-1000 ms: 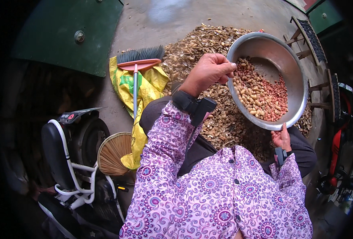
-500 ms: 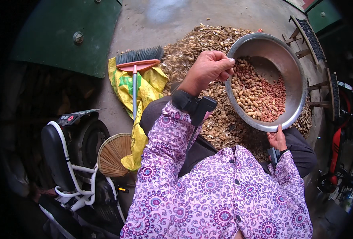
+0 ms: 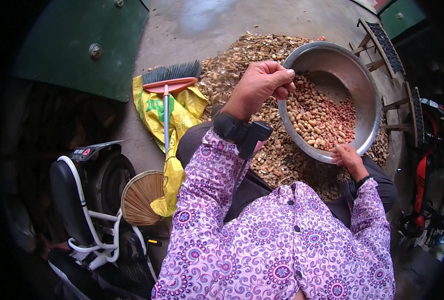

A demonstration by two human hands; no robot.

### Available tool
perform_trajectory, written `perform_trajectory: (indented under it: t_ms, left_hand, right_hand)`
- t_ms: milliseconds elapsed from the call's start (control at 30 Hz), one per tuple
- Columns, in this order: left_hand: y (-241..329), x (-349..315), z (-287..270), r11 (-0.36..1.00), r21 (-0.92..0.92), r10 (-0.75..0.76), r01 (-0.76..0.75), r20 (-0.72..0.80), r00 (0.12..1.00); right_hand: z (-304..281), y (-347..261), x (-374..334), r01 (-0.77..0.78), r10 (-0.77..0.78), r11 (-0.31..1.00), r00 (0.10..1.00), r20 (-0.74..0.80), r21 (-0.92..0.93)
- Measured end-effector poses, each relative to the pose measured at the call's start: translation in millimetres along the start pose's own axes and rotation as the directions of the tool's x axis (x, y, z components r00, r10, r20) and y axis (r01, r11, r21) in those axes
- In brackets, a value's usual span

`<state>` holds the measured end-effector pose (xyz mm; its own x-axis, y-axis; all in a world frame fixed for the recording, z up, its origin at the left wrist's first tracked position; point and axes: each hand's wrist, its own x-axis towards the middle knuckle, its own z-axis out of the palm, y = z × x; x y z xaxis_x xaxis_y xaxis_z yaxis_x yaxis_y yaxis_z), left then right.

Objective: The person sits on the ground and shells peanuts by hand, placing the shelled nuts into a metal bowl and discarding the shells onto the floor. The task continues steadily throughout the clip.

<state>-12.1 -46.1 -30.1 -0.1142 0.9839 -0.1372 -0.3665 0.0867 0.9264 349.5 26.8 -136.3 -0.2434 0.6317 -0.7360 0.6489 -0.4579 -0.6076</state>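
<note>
A wide metal basin point(image 3: 364, 130) is tilted over my lap, holding unshelled peanuts point(image 3: 304, 117) on its left side and reddish shelled kernels point(image 3: 343, 114) on its right. My left hand point(image 3: 264, 86) is closed on the basin's upper left rim, thumb on top. At the near rim, my right hand point(image 3: 349, 159) reaches over the edge with fingers loosely stretched toward the nuts. Nothing shows in those fingers. Under and behind the basin spreads a heap of peanut shells point(image 3: 249, 52).
A broom point(image 3: 169, 82) lies on a yellow sack point(image 3: 189, 105) to the left, near a straw fan-shaped brush point(image 3: 144, 197). A white-framed seat point(image 3: 84, 200) stands at lower left. Small stools point(image 3: 384, 45) stand at the right, with a red-and-black wheeled thing point(image 3: 422, 185) beyond.
My right hand has come up from below the near rim and now has its fingers over the edge at the nuts. My left hand keeps its place at the rim.
</note>
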Motion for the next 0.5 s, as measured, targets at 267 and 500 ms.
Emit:
perform_trajectory:
  t_ms: [267, 500]
  left_hand:
    - [0.0, -2.5, -9.6, 0.992, -0.12, 0.033, -0.034, -0.005, 0.999]
    - [2.2, -7.9, -19.7, 0.959, -0.277, 0.048, -0.056, -0.035, 0.998]
  right_hand:
    - [24.3, -1.4, 45.5, 0.467, -0.365, 0.548, 0.88, 0.303, -0.694]
    - [25.5, 12.8, 72.7, 0.396, -0.385, 0.491, 0.898, 0.215, -0.776]
